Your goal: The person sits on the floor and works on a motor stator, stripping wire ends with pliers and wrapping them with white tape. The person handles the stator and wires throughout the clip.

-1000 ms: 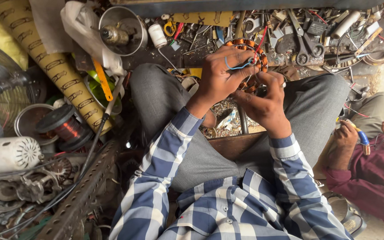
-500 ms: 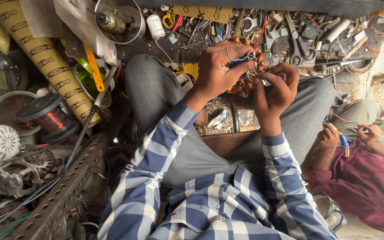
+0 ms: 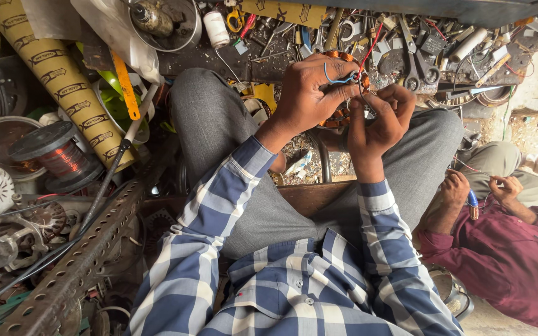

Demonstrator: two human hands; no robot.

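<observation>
Fingers of the left hand (image 3: 309,87) clamp the copper coil (image 3: 344,62) steady over the lap, so the right hand (image 3: 378,118) can pinch its thin wire (image 3: 339,79).

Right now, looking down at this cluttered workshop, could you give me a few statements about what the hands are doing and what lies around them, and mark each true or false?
1. Both hands work on a copper-wound coil. True: the left hand and the right hand are on the copper coil above the knees.
2. A blue wire loops over the left hand's fingers. True: the blue wire curves across them.
3. The spool of copper wire sits on the person's lap. False: the copper wire spool stands at the left, beside the yellow tube.
4. The person in the maroon shirt has empty hands. False: that person's hand is by a blue-handled tool.
</observation>
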